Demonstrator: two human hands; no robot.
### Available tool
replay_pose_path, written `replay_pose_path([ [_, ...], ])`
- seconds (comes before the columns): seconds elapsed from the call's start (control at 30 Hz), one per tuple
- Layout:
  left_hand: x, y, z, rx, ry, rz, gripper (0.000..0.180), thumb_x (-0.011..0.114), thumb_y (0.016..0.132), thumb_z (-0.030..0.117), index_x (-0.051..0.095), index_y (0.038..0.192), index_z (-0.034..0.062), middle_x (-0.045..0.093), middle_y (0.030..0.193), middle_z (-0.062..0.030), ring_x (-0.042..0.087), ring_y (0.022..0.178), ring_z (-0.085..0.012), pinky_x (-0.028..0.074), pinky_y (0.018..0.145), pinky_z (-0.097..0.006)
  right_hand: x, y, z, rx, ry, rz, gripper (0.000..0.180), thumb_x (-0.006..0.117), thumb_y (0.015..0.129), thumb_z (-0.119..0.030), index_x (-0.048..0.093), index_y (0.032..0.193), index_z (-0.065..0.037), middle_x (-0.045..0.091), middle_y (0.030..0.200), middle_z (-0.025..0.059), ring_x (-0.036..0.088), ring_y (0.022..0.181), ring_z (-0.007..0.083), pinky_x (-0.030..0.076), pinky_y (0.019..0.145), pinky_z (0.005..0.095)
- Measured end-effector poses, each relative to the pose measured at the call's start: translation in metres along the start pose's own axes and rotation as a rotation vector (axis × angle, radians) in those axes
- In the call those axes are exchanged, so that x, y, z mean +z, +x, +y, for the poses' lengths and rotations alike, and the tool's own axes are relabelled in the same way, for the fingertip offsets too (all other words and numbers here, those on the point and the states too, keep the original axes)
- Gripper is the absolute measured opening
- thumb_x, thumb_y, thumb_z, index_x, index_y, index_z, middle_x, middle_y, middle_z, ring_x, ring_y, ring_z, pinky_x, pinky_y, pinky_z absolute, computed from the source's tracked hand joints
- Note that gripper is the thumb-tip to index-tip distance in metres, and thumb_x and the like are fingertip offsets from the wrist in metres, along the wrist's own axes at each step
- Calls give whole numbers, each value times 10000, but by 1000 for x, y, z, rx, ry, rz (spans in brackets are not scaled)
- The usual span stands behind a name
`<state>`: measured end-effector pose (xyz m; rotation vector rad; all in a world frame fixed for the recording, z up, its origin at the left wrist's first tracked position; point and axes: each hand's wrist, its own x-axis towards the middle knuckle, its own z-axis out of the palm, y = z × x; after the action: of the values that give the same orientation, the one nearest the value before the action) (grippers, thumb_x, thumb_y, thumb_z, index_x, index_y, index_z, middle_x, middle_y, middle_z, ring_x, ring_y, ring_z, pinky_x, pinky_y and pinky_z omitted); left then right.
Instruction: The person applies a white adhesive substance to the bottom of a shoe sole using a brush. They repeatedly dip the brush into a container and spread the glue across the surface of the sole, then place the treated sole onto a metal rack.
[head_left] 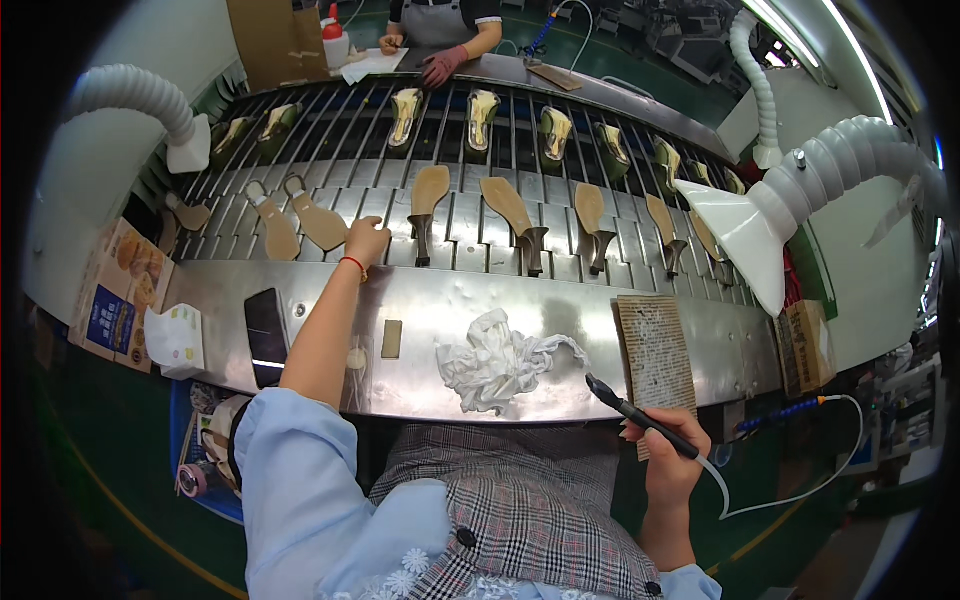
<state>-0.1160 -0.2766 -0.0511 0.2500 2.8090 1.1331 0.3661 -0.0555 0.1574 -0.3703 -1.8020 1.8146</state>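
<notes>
Left hand [366, 240] reaching over conveyor, fingers curled, touching tan sole [320, 222] lying at its 9 o'clock, long axis running 11 to 5. Right hand [668, 455] gripping black pen tool [640, 415] (corded), well apart, near body.

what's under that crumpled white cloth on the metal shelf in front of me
The crumpled white cloth lies directly on the bare steel shelf, between a small tan pad and a ribbed brown board. Only shelf shows around its edges; anything beneath the folds is covered.
</notes>
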Motion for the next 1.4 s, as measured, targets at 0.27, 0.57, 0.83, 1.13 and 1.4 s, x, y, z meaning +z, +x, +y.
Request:
replay_pose_path([
  [0.27,-37,54,-48,-503,200,278,784,788,689,234,405,1338,15,434,1337,-207,479,1186,-378,488,921,-439,1,-4,0,50,-32,148,255,661,822,-26,612,1036,104,680,914,211,693,802,257,577,765,349],
  [0.57,-64,64,-50,-382,-1721,-281,156,672,876,54,598,989,-23,556,772,-44,528,629,-105,416,443,-185,6,8,9,194,268,183,244,594,872,-115,610,1009,86,682,842,215,680,719,256,556,678,330],
  [0.83,-89,-192,97,180,-1933,-813,669,448,975,487,309,1462,49,326,1493,-199,399,1328,-303,459,968,-345,8,19,16,413,798,150,212,532,902,-154,633,938,29,688,773,179,653,649,233,512,615,322],
  [1.13,-22,-295,149,-635,-2185,-1147,473,355,1030,292,326,1453,83,433,1416,-77,528,924,-217,482,718,-306,24,10,20,582,864,95,218,539,898,-161,641,939,27,697,782,180,665,639,226,535,648,316],
  [1.4,-45,-336,156,-243,-1811,-1004,513,280,1045,322,214,1506,108,376,1470,-84,538,939,-183,494,791,-309,42,0,15,495,691,-8,191,555,911,-151,630,950,21,697,795,178,676,645,222,546,628,302],
])
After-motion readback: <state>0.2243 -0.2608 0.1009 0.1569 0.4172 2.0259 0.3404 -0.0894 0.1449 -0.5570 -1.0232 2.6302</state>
